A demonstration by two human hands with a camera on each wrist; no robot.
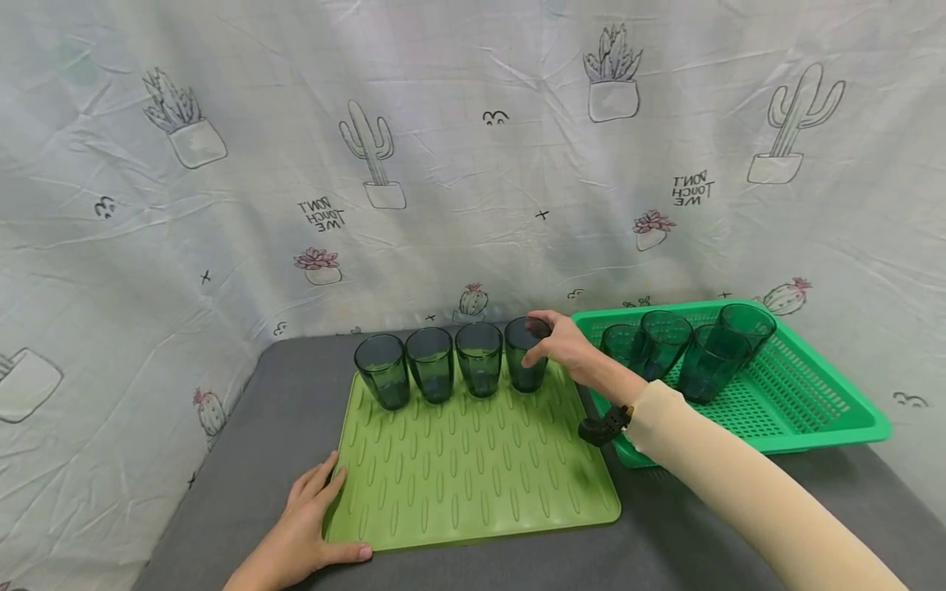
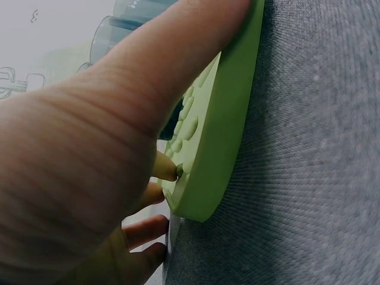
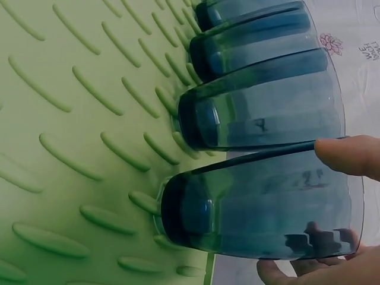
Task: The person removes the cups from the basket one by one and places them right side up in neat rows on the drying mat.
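The head view is bright and evenly lit, perhaps from overhead, with a faint shadow on the green mat (image 1: 458,476) and wide-angle stretch toward the edges. Both wrist views are dimmer: the left hand (image 2: 77,172) falls into shade against a washed-out curtain (image 2: 47,41); small glints mark the nearest glass (image 3: 261,199).

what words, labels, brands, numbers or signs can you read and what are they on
"DON'T TOUCH ME", apparently reversed: twice on the white cactus-print cloth backdrop
"x": small marks on the backdrop
Cut-off lettering, right wrist view: too small to read fully
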